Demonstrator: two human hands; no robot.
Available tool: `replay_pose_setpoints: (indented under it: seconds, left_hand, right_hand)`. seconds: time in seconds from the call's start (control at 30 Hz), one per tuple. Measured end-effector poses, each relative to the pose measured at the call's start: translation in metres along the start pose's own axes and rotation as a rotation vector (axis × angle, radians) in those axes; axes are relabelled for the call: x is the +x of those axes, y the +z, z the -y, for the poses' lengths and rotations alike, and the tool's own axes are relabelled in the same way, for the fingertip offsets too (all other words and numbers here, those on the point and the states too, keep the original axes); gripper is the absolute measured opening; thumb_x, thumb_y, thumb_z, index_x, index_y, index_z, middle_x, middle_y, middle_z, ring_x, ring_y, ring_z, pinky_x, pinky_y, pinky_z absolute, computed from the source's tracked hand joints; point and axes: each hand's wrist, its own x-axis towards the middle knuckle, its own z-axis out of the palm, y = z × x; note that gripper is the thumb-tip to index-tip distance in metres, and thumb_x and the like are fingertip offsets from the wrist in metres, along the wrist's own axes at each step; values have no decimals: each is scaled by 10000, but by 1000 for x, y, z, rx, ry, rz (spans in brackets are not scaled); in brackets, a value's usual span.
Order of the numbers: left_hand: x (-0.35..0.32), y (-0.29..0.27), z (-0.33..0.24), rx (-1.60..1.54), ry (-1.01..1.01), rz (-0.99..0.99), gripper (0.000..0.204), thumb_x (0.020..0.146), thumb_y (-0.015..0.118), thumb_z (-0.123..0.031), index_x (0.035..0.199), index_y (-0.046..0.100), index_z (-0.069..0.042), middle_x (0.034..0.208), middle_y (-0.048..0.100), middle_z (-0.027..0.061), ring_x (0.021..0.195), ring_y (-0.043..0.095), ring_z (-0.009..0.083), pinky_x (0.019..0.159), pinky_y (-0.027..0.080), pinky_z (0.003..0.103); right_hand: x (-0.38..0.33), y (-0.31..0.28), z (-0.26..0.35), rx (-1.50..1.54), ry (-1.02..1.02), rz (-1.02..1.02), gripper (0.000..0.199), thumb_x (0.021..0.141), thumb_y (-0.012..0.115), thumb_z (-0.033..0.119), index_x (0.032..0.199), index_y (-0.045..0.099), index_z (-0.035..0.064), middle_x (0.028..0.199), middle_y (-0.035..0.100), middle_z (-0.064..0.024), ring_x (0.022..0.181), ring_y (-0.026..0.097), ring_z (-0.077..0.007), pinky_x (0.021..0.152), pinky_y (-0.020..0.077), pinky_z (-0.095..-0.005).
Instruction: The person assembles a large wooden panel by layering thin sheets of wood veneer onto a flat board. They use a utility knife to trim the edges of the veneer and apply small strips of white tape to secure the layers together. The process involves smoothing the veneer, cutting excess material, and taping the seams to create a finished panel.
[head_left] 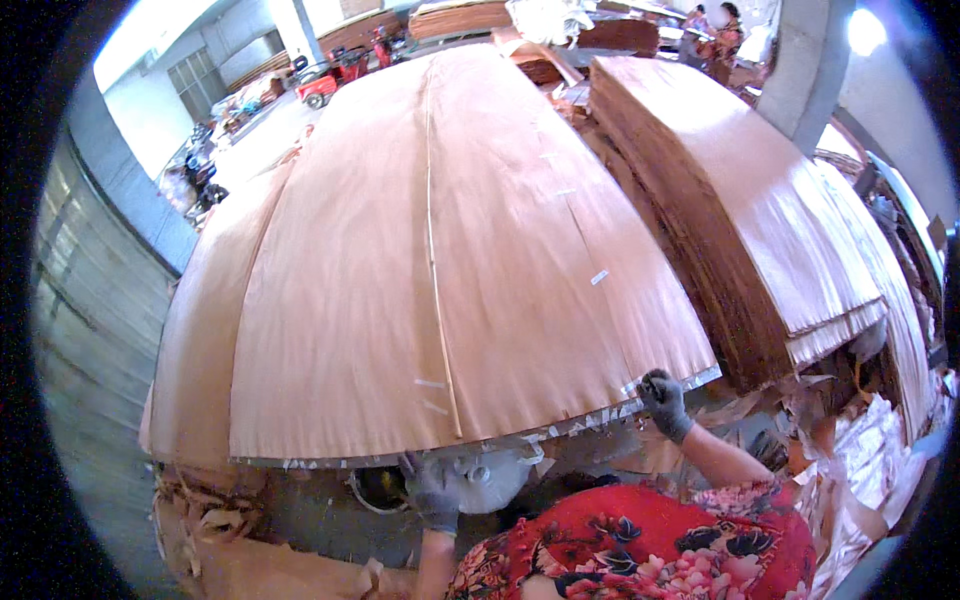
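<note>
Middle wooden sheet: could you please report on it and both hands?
Left hand at near edge, right hand by near right corner; grips unclear. Middle wooden sheet spread out; thin strip lengthwise on it.

A: Walls?
B: Pale wall (140, 112) upper left, barred window (195, 88) in it. Grey-green streaked surface (90, 300) down the left edge; wall or panel, can't tell.
A: Pillars?
B: Thick grey pillar (808, 75) upper right, slimmer white pillar (293, 28) at the top, left of centre.
A: Light?
B: Round white glare (866, 32) upper right, washed-out bright strip (150, 35) upper left.
A: Floor?
B: Sunlit floor (258, 138) upper left, red cart (317, 91) on it. Dull grey floor (315, 520) lower left.
</note>
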Motion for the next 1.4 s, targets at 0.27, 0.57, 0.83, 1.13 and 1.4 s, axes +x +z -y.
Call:
replay_pose_setpoints:
  seconds: [0.27, 0.57, 0.83, 1.13, 1.4]
  left_hand:
    - [114, 10, -58, 64, 191, 89, 839, 764, 587, -384, 1352, 183, 60, 1396, 153, 297, 1316, 118, 421, 1071, 133, 470]
    - [137, 46, -63, -194, 9, 112, 734, 759, 577, -178, 1374, 210, -20, 1296, 359, 240, 1149, 414, 341, 977, 314, 446]
    - [81, 33, -189, -699, 97, 850, 634, 829, 573, -132, 1350, 238, 1, 1116, 572, 125, 1060, 519, 202, 856, 441, 295]
    - [71, -23, -145, -454, 66, 812, 573, 820, 587, -277, 1311, 376, -69, 1133, 570, 166, 1065, 532, 208, 897, 414, 307]
    - [57, -96, 81, -478, -469, -366, 381, 741, 606, -205, 1049, 550, 13, 1178, 532, 209, 988, 568, 288, 849, 432, 332]
  right_hand:
    - [-99, 7, 72, -48, 237, -222, 86, 840, 556, 72, 872, 615, 19, 794, 599, -51, 731, 565, -151, 628, 441, -272]
    - [-143, -7, 90, 178, 567, -234, 210, 895, 503, 152, 1051, 572, 29, 875, 615, -49, 710, 568, -101, 630, 452, -239]
    - [-73, 40, 92, 1111, 1018, 95, 267, 886, 536, 273, 1038, 578, 57, 775, 612, -18, 565, 512, -129, 501, 408, -247]
    - [-46, 51, 51, 1155, 1121, 431, 175, 875, 536, 229, 913, 579, 64, 656, 514, 19, 530, 471, -95, 456, 385, -244]
    - [-70, 6, 66, 844, 1184, 334, 237, 844, 531, 140, 1043, 541, 12, 688, 568, -44, 552, 537, -160, 492, 444, -267]
